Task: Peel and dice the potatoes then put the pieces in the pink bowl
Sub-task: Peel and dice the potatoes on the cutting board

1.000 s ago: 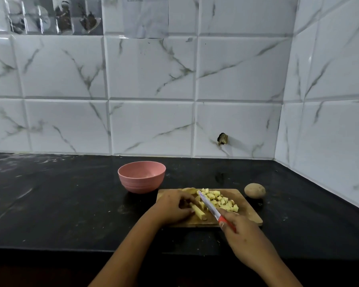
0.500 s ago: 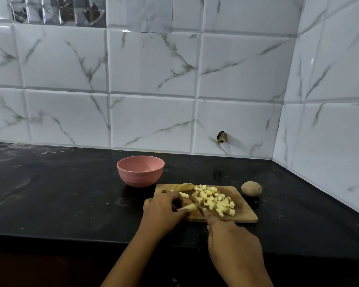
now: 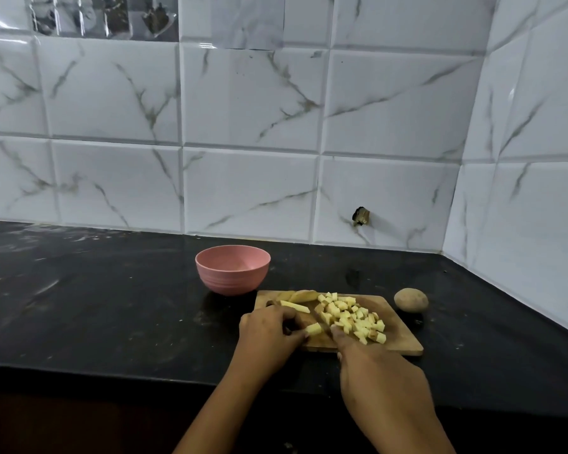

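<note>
From the head view, the left hand pinches a peeled potato strip flat on the board, fingertips curled just behind its cut end. The right hand is closed round the knife. Its handle is hidden under the hand, and only the dark blade shows, coming down across the strip beside the left fingers. The dice lie heaped on the right half of the board. More strips and a larger peeled piece wait at the back edge.

The step in hand looks like crosscutting the strip. To do it well, tuck the left fingertips back from the blade, keep the strip pressed flat so that it cannot roll, and cut straight down at even spacing to match the heap.

The pink bowl stands just behind the board's left corner, and no pieces show in it. An unpeeled potato sits on the counter just off the board's right corner.

The counter is dark stone, smeared and dusty in places. Behind it rises a white marbled tile wall that turns a corner at the right and has a small broken hole low down.
</note>
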